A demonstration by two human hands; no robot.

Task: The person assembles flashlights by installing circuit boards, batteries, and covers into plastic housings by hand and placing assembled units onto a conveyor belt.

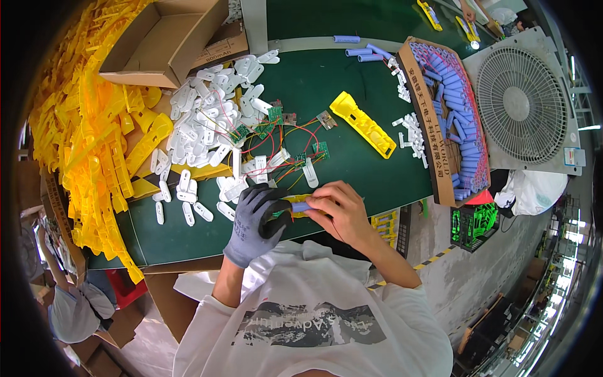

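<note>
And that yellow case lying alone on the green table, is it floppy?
Probably stiff: the yellow case has crisp edges. It's likely light, since it looks like a hollow plastic shell. It might slide when poked, because nothing blocks it.

Loose housing and heaped shells look glossy yellow plastic; white pieces, smooth plastic with duller sheen. Held cell shows a smooth plastic-like sleeve; left hand wears matt cloth. Tabletop looks smooth, open carton matt cardboard.
</note>
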